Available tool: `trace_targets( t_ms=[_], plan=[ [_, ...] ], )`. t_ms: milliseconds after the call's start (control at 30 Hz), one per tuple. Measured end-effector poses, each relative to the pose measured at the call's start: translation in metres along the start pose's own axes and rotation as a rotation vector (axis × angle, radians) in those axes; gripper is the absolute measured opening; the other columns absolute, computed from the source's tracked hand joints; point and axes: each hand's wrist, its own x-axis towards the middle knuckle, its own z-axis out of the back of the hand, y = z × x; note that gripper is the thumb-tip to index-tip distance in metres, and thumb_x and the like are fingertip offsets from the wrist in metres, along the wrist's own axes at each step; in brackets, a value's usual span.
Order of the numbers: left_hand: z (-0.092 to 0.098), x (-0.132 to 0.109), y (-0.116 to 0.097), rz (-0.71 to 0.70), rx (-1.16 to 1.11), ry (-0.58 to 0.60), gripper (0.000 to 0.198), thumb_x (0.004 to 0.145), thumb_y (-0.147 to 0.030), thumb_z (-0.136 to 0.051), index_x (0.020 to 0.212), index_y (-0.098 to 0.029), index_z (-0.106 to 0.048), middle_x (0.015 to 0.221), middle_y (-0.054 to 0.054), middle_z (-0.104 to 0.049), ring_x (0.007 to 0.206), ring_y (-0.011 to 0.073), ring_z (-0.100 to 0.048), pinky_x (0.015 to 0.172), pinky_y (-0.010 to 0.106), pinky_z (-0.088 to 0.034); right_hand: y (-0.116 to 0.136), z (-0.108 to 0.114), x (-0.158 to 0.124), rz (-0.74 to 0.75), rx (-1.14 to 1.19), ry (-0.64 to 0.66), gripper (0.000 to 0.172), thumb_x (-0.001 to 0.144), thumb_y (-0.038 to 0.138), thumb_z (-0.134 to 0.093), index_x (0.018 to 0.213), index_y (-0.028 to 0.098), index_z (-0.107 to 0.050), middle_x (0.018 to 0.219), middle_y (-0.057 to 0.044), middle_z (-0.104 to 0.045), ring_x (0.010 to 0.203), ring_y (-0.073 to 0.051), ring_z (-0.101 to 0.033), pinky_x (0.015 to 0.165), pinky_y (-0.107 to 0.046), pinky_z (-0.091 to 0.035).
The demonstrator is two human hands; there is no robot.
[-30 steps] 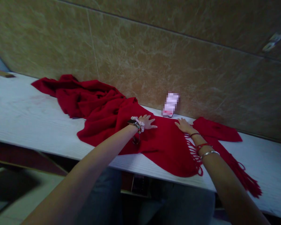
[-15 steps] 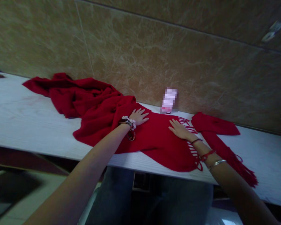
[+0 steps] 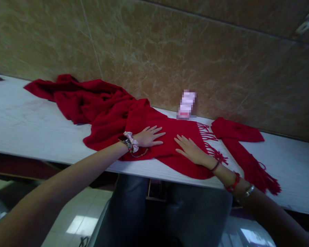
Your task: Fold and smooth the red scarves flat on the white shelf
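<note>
Left hand [image 3: 147, 137] and right hand [image 3: 192, 150] lie spread, gripping nothing, on a red scarf [image 3: 139, 118] — rumpled left, smooth and fringed right — along the white wood-grained bench [image 3: 33, 123].

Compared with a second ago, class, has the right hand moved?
Yes: judged against the pixelated object by the wall, the right hand has moved leftward and toward the front of the white tabletop.

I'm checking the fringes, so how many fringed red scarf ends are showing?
2: one fringed end beside the right hand, another fringed end farther right. Bunched scarf folds may hide more.
</note>
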Motion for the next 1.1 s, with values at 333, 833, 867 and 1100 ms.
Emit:
trace_targets(
  t_ms=[333, 833, 867, 1100],
  plan=[
    [-0.011, 0.008, 0.018, -0.030, -0.025, -0.035, 0.053, 0.093, -0.046, -0.032, 0.141, -0.024, -0.026, 0.149, 0.007, -0.019, 0.137, 0.0254, -0.013, 0.108, 0.044, -0.016, -0.077, -0.010, -0.032, -0.248, -0.077, -0.080, 0.058, 0.090, 0.043, -0.029, 0.133, 0.005, -0.040, 0.139, -0.020, -0.039, 0.131, -0.029, -0.032, 0.106, -0.046, -0.030],
    [0.008, -0.065, -0.007, -0.346, -0.038, -0.061, 0.048, 0.086, -0.046, -0.047, 0.127, -0.019, -0.048, 0.117, 0.010, -0.052, 0.101, 0.0182, -0.052, 0.086, 0.025, -0.040, 0.012, 0.029, -0.064, 0.276, -0.091, -0.048, 0.028, 0.087, 0.026, -0.046, 0.106, 0.016, -0.064, 0.110, -0.014, -0.060, 0.098, -0.023, -0.058, 0.084, -0.039, -0.048],
    [0.008, -0.067, -0.008, -0.327, -0.021, -0.050, 0.046, 0.088, -0.041, -0.045, 0.130, -0.021, -0.045, 0.118, 0.009, -0.051, 0.101, 0.0176, -0.052, 0.085, 0.024, -0.041, 0.011, 0.029, -0.067, 0.274, -0.129, -0.070, 0.028, 0.087, 0.026, -0.046, 0.104, 0.015, -0.065, 0.110, -0.015, -0.059, 0.099, -0.024, -0.057, 0.084, -0.040, -0.048],
    [0.016, -0.068, -0.004, -0.299, 0.036, -0.006, 0.060, 0.082, -0.015, -0.043, 0.139, -0.030, -0.029, 0.116, 0.003, -0.056, 0.086, 0.0136, -0.057, 0.073, 0.021, -0.042, 0.018, 0.038, -0.072, 0.307, -0.167, -0.017, 0.029, 0.083, 0.027, -0.053, 0.106, 0.014, -0.064, 0.103, -0.014, -0.059, 0.091, -0.023, -0.057, 0.078, -0.037, -0.047]
  ],
)
